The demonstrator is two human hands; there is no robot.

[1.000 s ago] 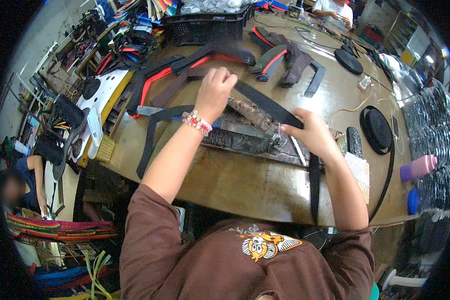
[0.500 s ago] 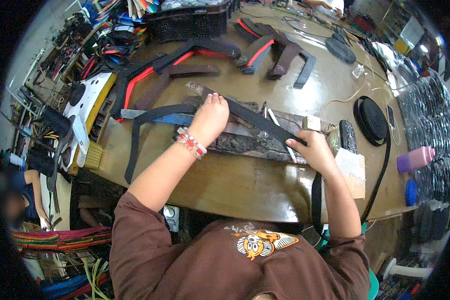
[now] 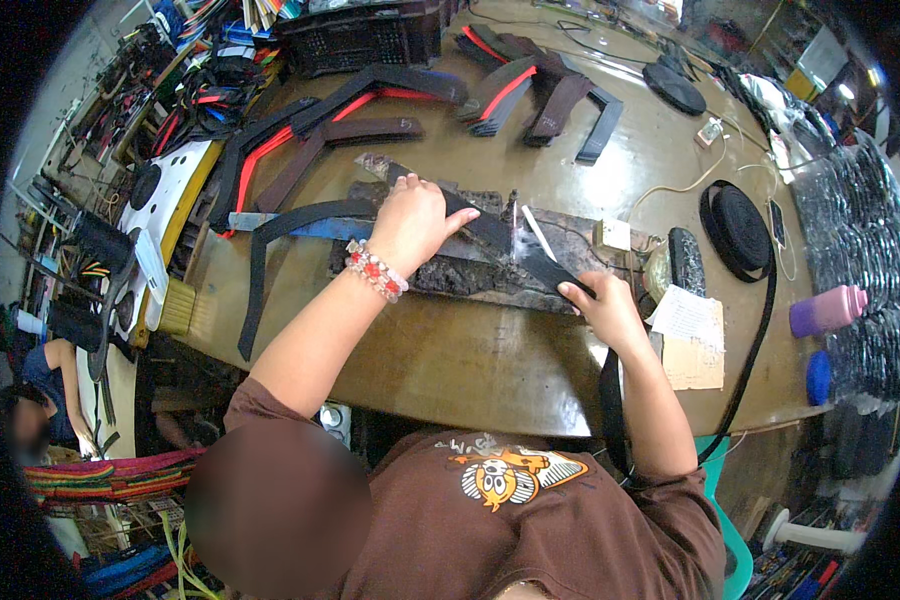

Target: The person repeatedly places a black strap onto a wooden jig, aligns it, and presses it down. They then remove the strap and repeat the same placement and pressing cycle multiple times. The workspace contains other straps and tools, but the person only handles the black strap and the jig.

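Observation:
A black webbing strap point(image 3: 488, 232) slants across a dark, scorched-looking board point(image 3: 450, 279) on the table. My left hand point(image 3: 410, 225) is closed over its far part, fingers curled on the strap and thumb stuck out to the right. Nearer to me, my right hand point(image 3: 608, 305) pinches the strap between thumb and fingers. Between the hands, a thin upright metal piece point(image 3: 515, 225) stands at the strap; whether the strap is cut through there I cannot tell. A white stick point(image 3: 538, 232) lies just right of it. Another black strip point(image 3: 260, 265) bends down at the left.
Stacks of cut black, brown and red strips point(image 3: 365, 95) lie farther back, before a black crate point(image 3: 360, 40). At the right are a webbing roll point(image 3: 738, 232), a paper sheet point(image 3: 687, 318), a purple-pink bottle point(image 3: 830, 311) and clear plastic packs point(image 3: 855, 240). Another person's arm point(image 3: 68, 385) shows at far left.
My left thumb has spread away from the fingers. My right hand has come slightly nearer to me, and the strap now meets the upright metal piece. The whole view has shifted a little.

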